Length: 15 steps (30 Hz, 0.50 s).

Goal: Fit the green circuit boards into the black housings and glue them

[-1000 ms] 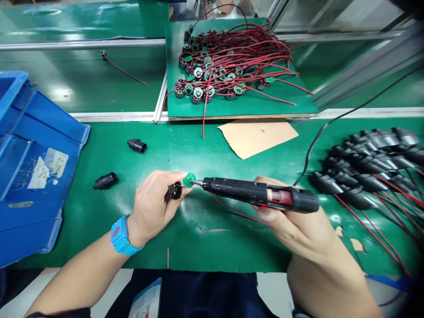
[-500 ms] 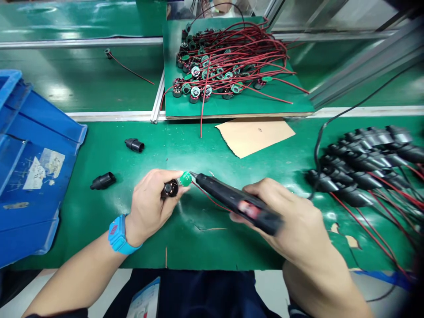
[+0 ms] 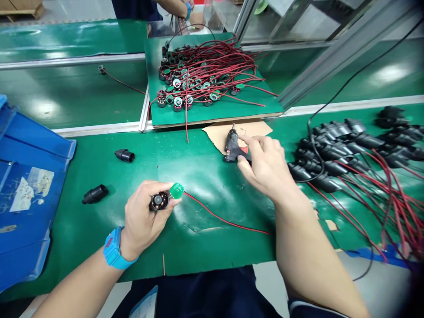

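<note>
My left hand point(image 3: 145, 218) is closed around a small motor point(image 3: 159, 201), its copper-wound end turned up. Between thumb and fingertips, a round green circuit board point(image 3: 176, 190) sits at the motor's side. A red wire point(image 3: 218, 218) trails from the board across the mat to the right. Farther forward, my right hand point(image 3: 265, 165) grips the handle of a black hot glue gun point(image 3: 232, 145), thumb on one side and fingers on the other. The gun rests over a piece of brown cardboard point(image 3: 213, 132), nozzle pointing away from me.
Many motors with red wires point(image 3: 212, 70) lie on a raised green board point(image 3: 168, 120). Two black plastic housings point(image 3: 125, 155) point(image 3: 95, 194) lie left, near a blue bin point(image 3: 29, 229). Black housings with wires point(image 3: 334, 145) crowd the right, a black cable point(image 3: 309, 126) looping over them. Another person's arm point(image 3: 175, 6) shows beyond.
My right hand has carried the glue gun away from the circuit board, forward to the cardboard. My left hand still holds the motor and board. The view has shifted a little.
</note>
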Motion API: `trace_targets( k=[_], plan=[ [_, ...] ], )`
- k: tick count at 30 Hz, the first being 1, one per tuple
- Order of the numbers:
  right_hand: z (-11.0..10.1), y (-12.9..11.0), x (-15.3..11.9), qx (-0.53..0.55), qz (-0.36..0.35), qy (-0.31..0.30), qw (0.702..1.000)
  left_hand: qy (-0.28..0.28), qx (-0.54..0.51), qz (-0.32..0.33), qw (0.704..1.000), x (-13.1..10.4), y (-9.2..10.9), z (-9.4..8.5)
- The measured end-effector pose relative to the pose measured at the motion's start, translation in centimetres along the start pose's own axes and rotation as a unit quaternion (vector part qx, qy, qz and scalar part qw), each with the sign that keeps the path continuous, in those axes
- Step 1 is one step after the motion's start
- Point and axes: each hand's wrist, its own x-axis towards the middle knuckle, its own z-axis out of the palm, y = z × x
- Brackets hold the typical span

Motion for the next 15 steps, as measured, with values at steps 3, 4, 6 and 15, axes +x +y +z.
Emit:
trace_targets(
  k=[3, 4, 6, 15],
  plan=[
    [-0.2, -4.7, -0.9, 0.317, -0.021, -0.064, 0.946, -0.004, -0.018, 0.006, 1.000, -0.1, 0.1, 0.3],
    [-0.1, -6.3, -1.3, 0.425, -0.012, -0.128, 0.896, -0.006, -0.023, 0.007, 1.000, -0.2, 0.1, 0.4],
    [0.2, -8.8, -2.1, 0.572, 0.035, -0.222, 0.789, -0.019, -0.027, 0.005, 0.999, -0.2, 0.2, 0.5],
    [0.8, -9.9, -3.2, 0.397, -0.022, 0.043, 0.917, -0.136, -0.033, -0.064, 0.988, 0.0, 0.9, 0.7]
  ],
)
